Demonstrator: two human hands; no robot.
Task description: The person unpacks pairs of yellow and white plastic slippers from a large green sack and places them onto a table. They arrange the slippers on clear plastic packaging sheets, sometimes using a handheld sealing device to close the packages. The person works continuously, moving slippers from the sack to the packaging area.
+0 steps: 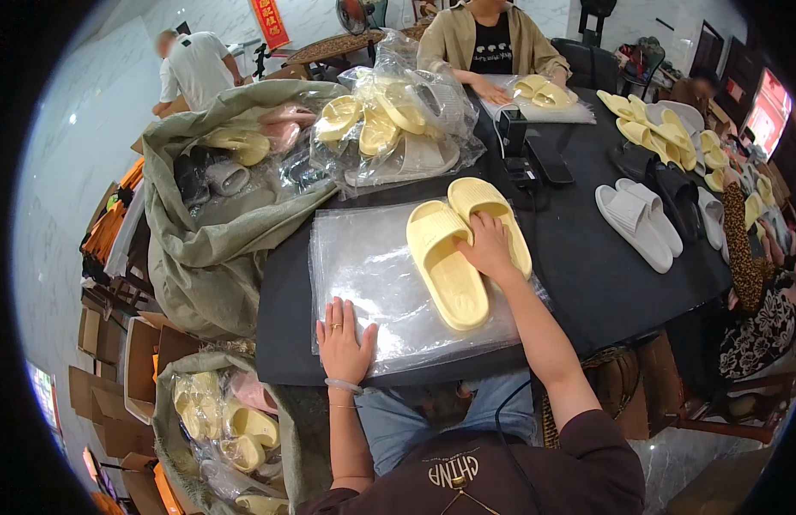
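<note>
A pair of pale yellow slide slippers, the left slipper (pixel 453 287) and the right slipper (pixel 520 249), lies side by side on a stack of clear plastic bags (pixel 363 249). My right hand (pixel 488 249) grips the pair at its adjoining inner edges. Its thumb reaches into the left slipper, and its fingers are at the strap opening of the right one, partly hidden. Near the stack's front left corner, my left hand (pixel 345 343) rests flat on the bags, fingers stretched out and a ring on one of them.
Bagged slippers (pixel 389 120) are piled at the table's far left, beside a large green sack (pixel 200 266). A second sack (pixel 170 429) stands lower left. Grey slippers (pixel 634 227), a black device (pixel 514 137) and yellow slippers (pixel 672 133) occupy the right. Across sits a co-worker (pixel 535 43).
</note>
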